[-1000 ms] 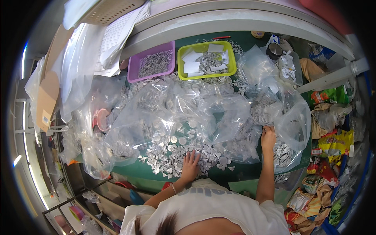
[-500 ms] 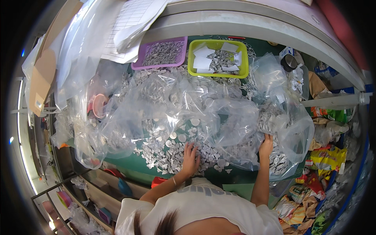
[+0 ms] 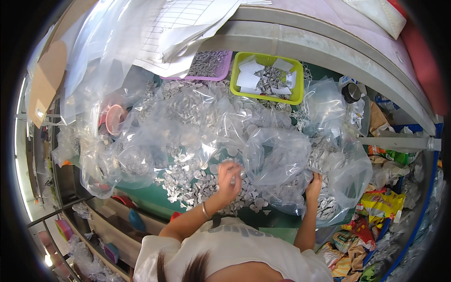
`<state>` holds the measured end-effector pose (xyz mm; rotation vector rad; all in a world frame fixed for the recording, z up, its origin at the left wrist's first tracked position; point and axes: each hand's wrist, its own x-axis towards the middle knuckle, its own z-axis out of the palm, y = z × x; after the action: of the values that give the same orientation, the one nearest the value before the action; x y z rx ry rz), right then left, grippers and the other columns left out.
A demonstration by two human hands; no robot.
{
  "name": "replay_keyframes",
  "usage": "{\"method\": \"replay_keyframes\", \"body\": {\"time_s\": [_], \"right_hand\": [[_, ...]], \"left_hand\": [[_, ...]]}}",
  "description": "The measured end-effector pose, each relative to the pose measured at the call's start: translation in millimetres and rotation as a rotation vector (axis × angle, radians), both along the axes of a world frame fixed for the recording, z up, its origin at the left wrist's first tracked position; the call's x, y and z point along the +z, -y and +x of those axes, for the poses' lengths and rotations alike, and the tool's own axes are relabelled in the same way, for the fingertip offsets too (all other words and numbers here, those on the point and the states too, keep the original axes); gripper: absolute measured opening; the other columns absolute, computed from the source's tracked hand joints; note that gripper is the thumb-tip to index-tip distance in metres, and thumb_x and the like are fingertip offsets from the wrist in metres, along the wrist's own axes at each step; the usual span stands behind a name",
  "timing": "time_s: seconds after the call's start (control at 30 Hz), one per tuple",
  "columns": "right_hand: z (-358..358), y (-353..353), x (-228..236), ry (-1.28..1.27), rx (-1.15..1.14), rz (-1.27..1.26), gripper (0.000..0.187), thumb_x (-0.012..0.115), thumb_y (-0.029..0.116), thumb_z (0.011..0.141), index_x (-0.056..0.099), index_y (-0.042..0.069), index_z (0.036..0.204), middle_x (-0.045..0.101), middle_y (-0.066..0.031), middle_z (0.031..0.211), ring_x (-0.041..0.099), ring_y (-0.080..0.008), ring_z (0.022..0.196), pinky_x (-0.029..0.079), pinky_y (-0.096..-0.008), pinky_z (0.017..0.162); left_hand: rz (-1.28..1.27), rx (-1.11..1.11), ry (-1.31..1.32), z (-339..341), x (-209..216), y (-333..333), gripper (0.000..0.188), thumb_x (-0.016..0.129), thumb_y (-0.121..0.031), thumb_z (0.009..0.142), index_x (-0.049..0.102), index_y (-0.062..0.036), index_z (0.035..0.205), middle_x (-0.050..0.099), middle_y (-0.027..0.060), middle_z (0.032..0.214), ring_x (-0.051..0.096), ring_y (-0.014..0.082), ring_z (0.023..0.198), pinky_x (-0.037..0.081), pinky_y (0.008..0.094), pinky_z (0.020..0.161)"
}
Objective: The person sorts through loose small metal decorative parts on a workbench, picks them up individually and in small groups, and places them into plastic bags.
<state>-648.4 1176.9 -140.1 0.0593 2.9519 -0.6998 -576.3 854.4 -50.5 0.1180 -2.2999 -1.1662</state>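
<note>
Pieces (image 3: 183, 188), small and silvery, lie heaped on the green counter (image 3: 149, 195)! Left hand (image 3: 229, 181) is over them, loosely curled, blurred: can't tell what it pinches, if anything. Right hand (image 3: 314, 187) is at the clear bag (image 3: 348, 190), its grip unclear too. A light left touch should part the pieces; a steady right should spare the plastic.

Green table (image 3: 143, 193), edges bowed by the lens. Pale grey metal beam (image 3: 305, 40) spans its far side, fronting a light-coloured shelf (image 3: 324, 18). Right: grey bar (image 3: 399, 143) meeting a blue rail (image 3: 426, 192). Lower left: open beige drawers (image 3: 112, 221), dark metal frame (image 3: 61, 213) adjacent. Far left: bright strip light (image 3: 24, 190), near vertical.
</note>
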Motion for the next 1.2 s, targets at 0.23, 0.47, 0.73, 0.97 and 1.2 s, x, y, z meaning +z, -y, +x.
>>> {"method": "replay_keyframes", "body": {"time_s": [0.23,0.47,0.73,0.97,1.2], "right_hand": [[-4,5,3,-0.04,-0.021,-0.058,0.032,0.046,-0.008,0.07,0.054,-0.002,0.1,0.052,-0.0217,0.099,0.048,-0.0391,0.095,0.04,-0.0411,0.083],[0,2,0,0.041,-0.089,-0.056,0.03,0.049,-0.008,0.067,0.056,-0.003,0.095,0.053,-0.0226,0.093,0.05,-0.0382,0.089,0.041,-0.0403,0.079],[-2,4,3,-0.014,-0.097,-0.102,0.028,0.054,-0.005,0.069,0.054,-0.004,0.096,0.052,-0.0227,0.091,0.049,-0.0397,0.087,0.04,-0.0423,0.078],[1,2,-7,-0.012,-0.113,-0.127,0.03,0.057,-0.003,0.067,0.053,-0.004,0.097,0.052,-0.0228,0.092,0.049,-0.04,0.086,0.04,-0.0419,0.077],[3,-2,-14,0.027,-0.119,-0.135,0.036,0.058,-0.003,0.068,0.052,-0.004,0.104,0.05,-0.0233,0.102,0.048,-0.0398,0.095,0.041,-0.0414,0.081]], "left_hand": [[-0.028,-0.086,0.28,-242,4,-5,0.022,0.056,0.002,0.07,0.058,0.0012,0.092,0.055,0.0194,0.093,0.052,0.0342,0.09,0.043,0.0384,0.078],[-0.335,-0.337,0.303,-364,-95,-4,0.027,0.061,-0.011,0.071,0.059,-0.0028,0.097,0.057,0.0183,0.099,0.052,0.0344,0.094,0.041,0.0401,0.083],[-0.231,-0.398,0.499,-386,-98,-4,0.027,0.056,-0.016,0.077,0.057,-0.0005,0.099,0.058,0.0176,0.099,0.055,0.0321,0.09,0.042,0.0378,0.081],[-0.108,-0.347,0.244,-362,-83,55,0.026,0.055,-0.015,0.078,0.058,0.0001,0.098,0.059,0.0177,0.097,0.055,0.032,0.088,0.042,0.0379,0.08],[-0.167,-0.311,0.128,-357,-86,62,0.024,0.054,-0.014,0.078,0.058,0.0006,0.097,0.059,0.0177,0.095,0.055,0.032,0.086,0.042,0.038,0.079]]}}
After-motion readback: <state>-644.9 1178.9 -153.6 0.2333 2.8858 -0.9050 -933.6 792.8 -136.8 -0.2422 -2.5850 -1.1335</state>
